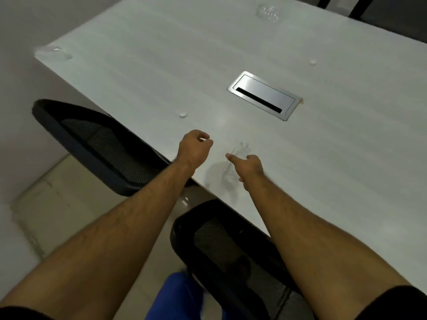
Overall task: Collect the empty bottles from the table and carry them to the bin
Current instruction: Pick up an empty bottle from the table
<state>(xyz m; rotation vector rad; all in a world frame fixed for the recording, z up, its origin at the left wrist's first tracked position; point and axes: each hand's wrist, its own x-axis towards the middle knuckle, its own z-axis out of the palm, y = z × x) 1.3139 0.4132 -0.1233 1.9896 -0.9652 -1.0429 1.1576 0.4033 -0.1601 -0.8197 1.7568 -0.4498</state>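
Note:
A clear empty bottle (233, 163) lies on the white table (161, 65) near its front edge, neck pointing away from me. My right hand (250, 166) wraps it from the right, thumb across its body. Just left of the bottle, my left hand (195, 146) hovers over the table with its fingers loosely curled and nothing in it. A crumpled clear bottle (266, 12) rests at the far side of the table. Another clear bottle (57, 51) lies at the far left corner. No bin is in view.
Two small white caps (183, 115) (312, 61) sit on the table. A metal cable hatch (263, 95) is set in its middle. One black mesh chair (97, 144) stands at the table's left edge, another (231, 257) right below my arms.

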